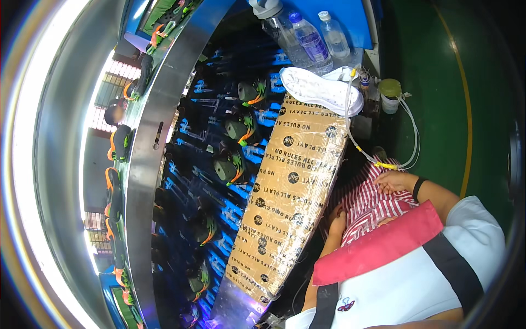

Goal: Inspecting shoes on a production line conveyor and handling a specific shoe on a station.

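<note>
My right hand (393, 182) rests on the red-and-white striped cloth (367, 211) over my lap, its fingers curled in with nothing seen in them. Just above it lie thin white tubes (417, 143) with a yellow wrapped section (387, 165). Lower down, beside the long cardboard-covered ledge (298, 170), my left hand (337, 220) hangs near the edge of the cloth. Its fingers are mostly hidden. A white, shoe-shaped padded piece (320, 92) lies across the far end of the ledge, away from both hands.
Dark shoe parts with green and orange trim (230, 166) stand on a rack with blue holders, left of the ledge. More shoes (112, 192) line a shelf beyond a metal rail (143, 164). Bottles (312, 46) and a lidded pot (389, 93) stand at the far end.
</note>
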`<state>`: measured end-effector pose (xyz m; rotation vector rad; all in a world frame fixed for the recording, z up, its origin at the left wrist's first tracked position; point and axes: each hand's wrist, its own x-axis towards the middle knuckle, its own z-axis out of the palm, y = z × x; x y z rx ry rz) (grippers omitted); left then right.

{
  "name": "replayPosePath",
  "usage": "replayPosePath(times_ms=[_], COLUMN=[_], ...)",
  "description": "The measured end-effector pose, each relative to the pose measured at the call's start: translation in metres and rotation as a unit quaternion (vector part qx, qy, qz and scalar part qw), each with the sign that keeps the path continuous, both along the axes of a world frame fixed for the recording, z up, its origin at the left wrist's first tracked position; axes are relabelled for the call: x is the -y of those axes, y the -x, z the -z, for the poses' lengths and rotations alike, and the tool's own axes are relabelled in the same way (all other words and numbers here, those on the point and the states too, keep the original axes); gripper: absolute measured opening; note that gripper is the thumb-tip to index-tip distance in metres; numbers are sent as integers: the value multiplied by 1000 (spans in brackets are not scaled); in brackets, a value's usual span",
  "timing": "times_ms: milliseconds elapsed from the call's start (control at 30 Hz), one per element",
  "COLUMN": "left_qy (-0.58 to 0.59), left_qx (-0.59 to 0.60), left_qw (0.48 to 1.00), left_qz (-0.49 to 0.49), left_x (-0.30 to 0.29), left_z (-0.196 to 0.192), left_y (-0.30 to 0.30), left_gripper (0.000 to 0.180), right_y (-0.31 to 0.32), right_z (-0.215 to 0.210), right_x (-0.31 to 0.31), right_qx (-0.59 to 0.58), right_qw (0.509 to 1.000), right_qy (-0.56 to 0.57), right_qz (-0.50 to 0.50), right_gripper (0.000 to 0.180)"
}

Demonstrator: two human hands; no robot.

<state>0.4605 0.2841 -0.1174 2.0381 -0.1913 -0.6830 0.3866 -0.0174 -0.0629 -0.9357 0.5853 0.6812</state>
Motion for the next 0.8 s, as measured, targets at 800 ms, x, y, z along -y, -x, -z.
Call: replayPosePath(times_ms=[800], left_qy=[-21], left_qx=[-24], left_qw=[999], left_qz=[-2], left_x=[2], left_z=[-4], left_y=[-3], left_gripper=[36], right_y=[-4], right_z=[-3], right_x=[0], right_qx=[-2], right_qw=[1000], right_qy=[-7], right_qz=[-12], right_gripper=[23])
